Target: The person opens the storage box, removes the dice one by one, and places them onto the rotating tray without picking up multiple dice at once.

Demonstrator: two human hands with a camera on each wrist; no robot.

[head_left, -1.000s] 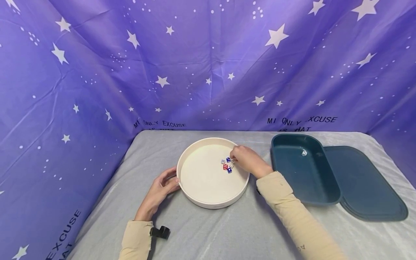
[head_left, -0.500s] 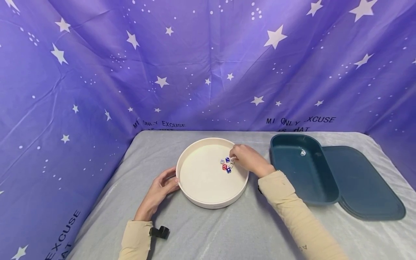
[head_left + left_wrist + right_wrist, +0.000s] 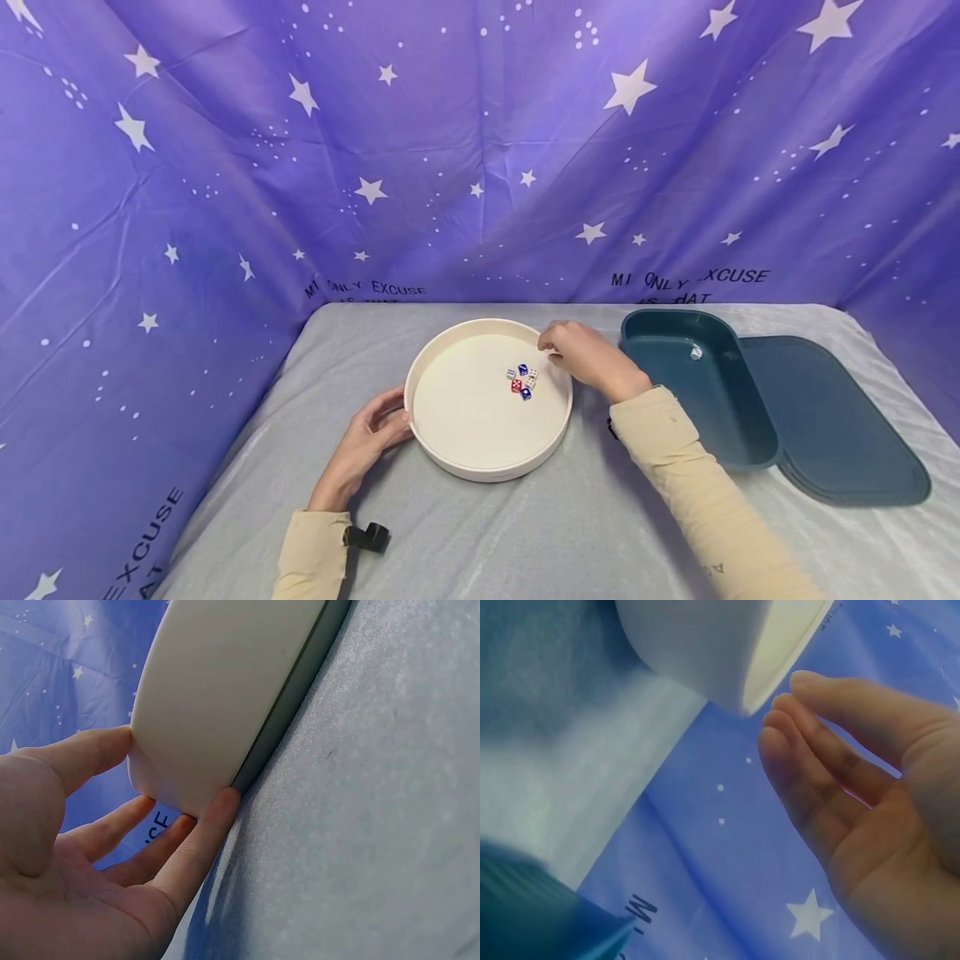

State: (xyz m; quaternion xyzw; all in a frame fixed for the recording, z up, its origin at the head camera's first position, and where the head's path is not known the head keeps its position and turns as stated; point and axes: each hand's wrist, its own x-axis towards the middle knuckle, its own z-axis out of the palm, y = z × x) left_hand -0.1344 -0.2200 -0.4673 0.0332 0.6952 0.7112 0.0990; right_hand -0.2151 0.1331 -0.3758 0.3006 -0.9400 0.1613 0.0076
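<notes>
A round cream tray (image 3: pixel 465 417) stands on the grey cloth. On its right part several dice lie in a cluster, among them a red die (image 3: pixel 516 386), a blue die (image 3: pixel 522 369) and a white die (image 3: pixel 511 374). My left hand (image 3: pixel 367 442) touches the tray's outer left wall; in the left wrist view, the fingertips (image 3: pixel 225 802) rest against that wall, spread out. Over the tray's right rim hovers my right hand (image 3: pixel 585 350), just beyond the dice. In the right wrist view its fingers (image 3: pixel 810 780) are lightly bent, and nothing shows between them.
A dark teal box (image 3: pixel 720 433) stands right of the tray, with one white die (image 3: pixel 696 353) inside. Its flat lid (image 3: pixel 840 417) lies at the far right. A purple starry curtain (image 3: pixel 450 150) hangs behind the cloth-covered table (image 3: pixel 480 542).
My right hand has lifted away from the dice and shifted right towards the tray's rim. The dice keep their places in the tray. My left hand stays at the tray's wall.
</notes>
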